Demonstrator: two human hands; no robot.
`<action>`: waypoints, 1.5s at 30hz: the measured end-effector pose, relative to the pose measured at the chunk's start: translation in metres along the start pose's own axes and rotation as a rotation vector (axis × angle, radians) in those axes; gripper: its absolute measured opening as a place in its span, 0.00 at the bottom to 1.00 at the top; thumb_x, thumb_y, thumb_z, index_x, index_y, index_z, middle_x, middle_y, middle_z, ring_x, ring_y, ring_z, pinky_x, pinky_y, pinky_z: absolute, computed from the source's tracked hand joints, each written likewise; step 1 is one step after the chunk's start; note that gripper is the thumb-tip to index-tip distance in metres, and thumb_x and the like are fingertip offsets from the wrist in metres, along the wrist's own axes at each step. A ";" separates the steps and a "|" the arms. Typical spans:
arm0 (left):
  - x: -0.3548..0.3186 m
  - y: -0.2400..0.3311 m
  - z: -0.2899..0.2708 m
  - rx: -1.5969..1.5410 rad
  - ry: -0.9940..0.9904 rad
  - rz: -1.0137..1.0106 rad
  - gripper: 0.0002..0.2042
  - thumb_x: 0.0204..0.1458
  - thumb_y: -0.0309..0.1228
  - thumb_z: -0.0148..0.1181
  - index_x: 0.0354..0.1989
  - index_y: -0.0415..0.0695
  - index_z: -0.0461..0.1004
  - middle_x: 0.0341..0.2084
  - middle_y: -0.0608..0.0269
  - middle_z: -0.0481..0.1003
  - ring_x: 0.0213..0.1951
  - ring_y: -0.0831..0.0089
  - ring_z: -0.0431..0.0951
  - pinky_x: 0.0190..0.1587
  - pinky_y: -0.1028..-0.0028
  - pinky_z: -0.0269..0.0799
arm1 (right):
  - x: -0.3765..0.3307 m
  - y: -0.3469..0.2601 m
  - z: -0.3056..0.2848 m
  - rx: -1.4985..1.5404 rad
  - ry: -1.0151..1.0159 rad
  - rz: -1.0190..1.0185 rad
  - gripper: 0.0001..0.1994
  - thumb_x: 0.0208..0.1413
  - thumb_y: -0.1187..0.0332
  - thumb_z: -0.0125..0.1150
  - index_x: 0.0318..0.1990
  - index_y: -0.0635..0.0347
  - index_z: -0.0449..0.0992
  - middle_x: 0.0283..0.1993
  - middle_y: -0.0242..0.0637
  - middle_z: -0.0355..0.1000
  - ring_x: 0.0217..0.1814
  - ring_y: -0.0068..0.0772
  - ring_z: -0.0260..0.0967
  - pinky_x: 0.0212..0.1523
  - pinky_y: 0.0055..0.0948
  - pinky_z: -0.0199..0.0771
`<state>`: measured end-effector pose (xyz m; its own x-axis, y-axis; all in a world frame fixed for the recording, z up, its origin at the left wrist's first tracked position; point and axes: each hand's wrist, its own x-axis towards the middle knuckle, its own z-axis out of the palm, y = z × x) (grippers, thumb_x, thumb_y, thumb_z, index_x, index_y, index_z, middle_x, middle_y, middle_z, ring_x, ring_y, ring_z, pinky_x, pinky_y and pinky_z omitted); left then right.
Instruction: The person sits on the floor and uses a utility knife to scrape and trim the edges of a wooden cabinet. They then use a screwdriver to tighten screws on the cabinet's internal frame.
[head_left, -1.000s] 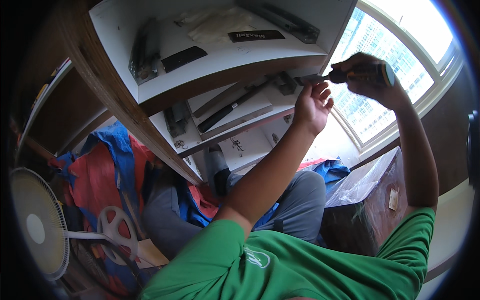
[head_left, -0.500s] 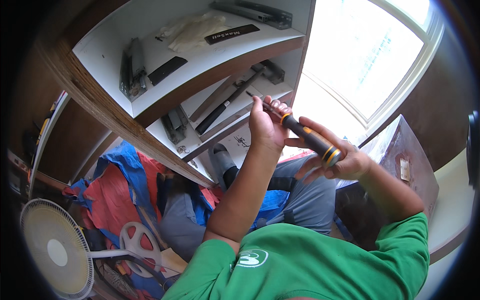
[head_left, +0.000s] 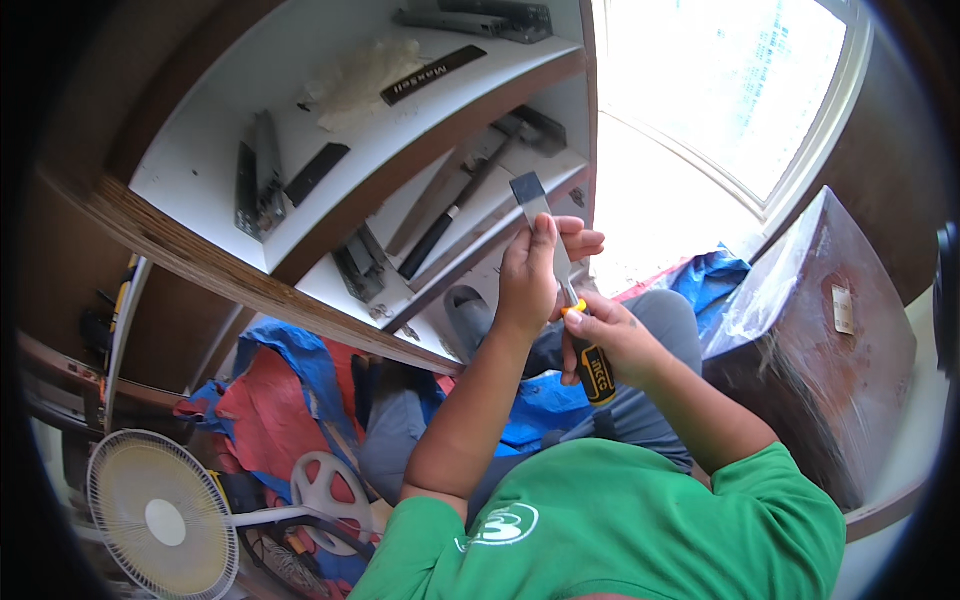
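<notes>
I hold a chisel (head_left: pixel 540 205) with a flat steel blade and a black and yellow handle, upright in front of the white shelves. My right hand (head_left: pixel 612 338) is wrapped around the handle, low in the middle of the view. My left hand (head_left: pixel 535 270) grips the blade just below its wide tip, fingers curled over it. Both forearms rise from my green shirt (head_left: pixel 620 520) at the lower edge. My legs in grey trousers are folded beneath the hands.
White shelves with wooden edges (head_left: pixel 300 255) hold a hammer (head_left: pixel 450 215), metal drawer slides (head_left: pixel 255 185) and small parts. A plastic-wrapped brown cabinet (head_left: pixel 820 340) stands right. A white fan (head_left: pixel 160 515) and blue and red tarps (head_left: pixel 280 400) lie lower left. A bright window (head_left: pixel 740 90) is behind.
The chisel came down from the shelf edge near the window and now stands blade up. My left hand has moved onto the blade. The view has swung left and down.
</notes>
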<state>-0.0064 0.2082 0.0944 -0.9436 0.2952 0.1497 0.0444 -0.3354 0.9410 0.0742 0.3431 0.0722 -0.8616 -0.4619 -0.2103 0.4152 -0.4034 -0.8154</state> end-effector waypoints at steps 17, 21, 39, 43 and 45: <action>0.003 0.138 -0.054 1.668 -0.330 0.837 0.07 0.52 0.31 0.66 0.28 0.44 0.74 0.47 0.58 0.79 0.58 0.55 0.71 0.61 0.60 0.64 | 0.041 -0.036 -0.035 0.138 0.218 -0.381 0.17 0.67 0.65 0.47 0.57 0.66 0.66 0.32 0.43 0.74 0.26 0.35 0.78 0.25 0.27 0.81; 0.025 0.195 -0.068 1.802 -0.245 1.026 0.13 0.53 0.39 0.68 0.28 0.45 0.73 0.49 0.58 0.78 0.58 0.53 0.71 0.63 0.57 0.62 | 0.038 -0.053 -0.039 -0.081 0.298 -0.294 0.15 0.63 0.71 0.47 0.55 0.67 0.68 0.36 0.43 0.74 0.24 0.31 0.76 0.23 0.25 0.79; 0.059 0.200 -0.126 1.895 0.040 0.668 0.42 0.42 0.51 0.73 0.68 0.59 0.62 0.72 0.57 0.53 0.73 0.52 0.48 0.73 0.55 0.48 | 0.083 -0.229 -0.060 -0.882 0.252 -0.110 0.22 0.57 0.71 0.54 0.58 0.74 0.68 0.33 0.45 0.78 0.21 0.21 0.73 0.18 0.18 0.73; 0.060 0.194 -0.129 1.930 0.104 0.660 0.42 0.43 0.52 0.72 0.69 0.61 0.62 0.73 0.60 0.52 0.74 0.54 0.47 0.73 0.55 0.48 | 0.080 -0.270 -0.054 -1.161 0.270 -0.075 0.21 0.57 0.70 0.52 0.55 0.74 0.71 0.31 0.44 0.78 0.18 0.22 0.73 0.17 0.17 0.74; 0.061 0.192 -0.129 1.936 0.121 0.690 0.40 0.46 0.55 0.68 0.69 0.60 0.63 0.73 0.59 0.53 0.73 0.54 0.48 0.73 0.56 0.48 | 0.079 -0.285 -0.049 -1.253 0.239 -0.076 0.21 0.54 0.71 0.52 0.53 0.75 0.73 0.29 0.42 0.78 0.17 0.22 0.72 0.16 0.17 0.74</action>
<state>-0.0980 0.0462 0.2451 -0.6319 0.4859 0.6039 0.4636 0.8613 -0.2079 -0.1270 0.4604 0.2617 -0.9561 -0.2646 -0.1259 -0.0826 0.6555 -0.7506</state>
